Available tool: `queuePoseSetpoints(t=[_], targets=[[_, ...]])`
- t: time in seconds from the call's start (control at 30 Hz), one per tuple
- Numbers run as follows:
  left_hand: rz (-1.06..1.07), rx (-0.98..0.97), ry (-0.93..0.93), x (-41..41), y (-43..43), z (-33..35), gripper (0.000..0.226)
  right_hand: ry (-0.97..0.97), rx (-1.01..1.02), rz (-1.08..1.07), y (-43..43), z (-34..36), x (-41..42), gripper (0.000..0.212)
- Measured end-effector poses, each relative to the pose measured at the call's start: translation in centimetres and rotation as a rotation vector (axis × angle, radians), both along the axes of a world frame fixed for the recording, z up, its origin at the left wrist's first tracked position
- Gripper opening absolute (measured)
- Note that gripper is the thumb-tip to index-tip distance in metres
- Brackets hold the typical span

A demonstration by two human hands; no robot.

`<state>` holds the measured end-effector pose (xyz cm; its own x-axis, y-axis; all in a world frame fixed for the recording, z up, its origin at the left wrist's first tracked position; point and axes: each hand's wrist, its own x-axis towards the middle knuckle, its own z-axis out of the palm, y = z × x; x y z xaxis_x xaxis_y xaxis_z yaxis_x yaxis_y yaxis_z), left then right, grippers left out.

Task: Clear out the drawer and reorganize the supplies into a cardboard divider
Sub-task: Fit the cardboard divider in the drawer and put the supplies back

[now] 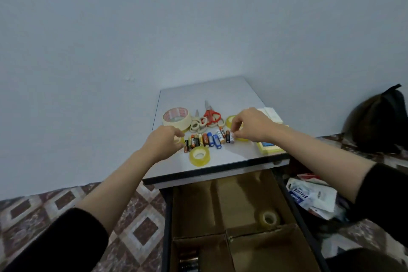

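halfway: divider fitted, most supplies not yet sorted.
the cardboard divider (pixel 220 205) sits in the open drawer (pixel 167 216), holding one clear tape roll (pixel 268 218) in a back compartment and a few stored batteries (pixel 187 260) at front left, too dark to count. on the worktop (pixel 220 93) lie about a dozen loose batteries (pixel 205 139) in a row, one masking tape (pixel 176 117), one red scissors (pixel 210 115) and at least three yellowish tapes (pixel 199 155). my right hand (pixel 251 125) pinches the grey battery (pixel 231 138); my left hand (pixel 164 142) curls at the row's left end, and i cannot tell if it grips anything.
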<state>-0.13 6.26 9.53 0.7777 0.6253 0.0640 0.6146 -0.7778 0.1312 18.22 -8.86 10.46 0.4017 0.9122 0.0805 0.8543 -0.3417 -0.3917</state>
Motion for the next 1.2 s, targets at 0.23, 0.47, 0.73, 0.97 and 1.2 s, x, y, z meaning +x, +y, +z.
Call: queuePoseSetpoints(t=[0.23, 0.47, 0.73, 0.97, 1.2], targets=[[-0.081, -0.079, 0.138, 2.9, 2.5, -1.4, 0.061, -0.056, -0.175, 0.052, 4.9, -1.3, 1.8, 0.042], [-0.137, -0.152, 0.16, 4.3, 3.7, -2.1, 0.066, -0.17, -0.367, 0.142, 7.7, -2.8, 2.2, 0.08], [-0.167, -0.14, 0.16, 4.5, 3.8, -2.8, 0.063, -0.269, -0.388, 0.202, 8.2, -3.3, 1.9, 0.083], [-0.182, -0.123, 0.157, 4.5, 4.1, -3.2, 0.061, -0.257, -0.35, 0.214, 8.3, -3.4, 2.0, 0.071], [-0.181, -0.12, 0.12, 4.6, 4.2, -3.4, 0.058, -0.202, -0.317, 0.208, 8.5, -3.6, 1.9, 0.075]])
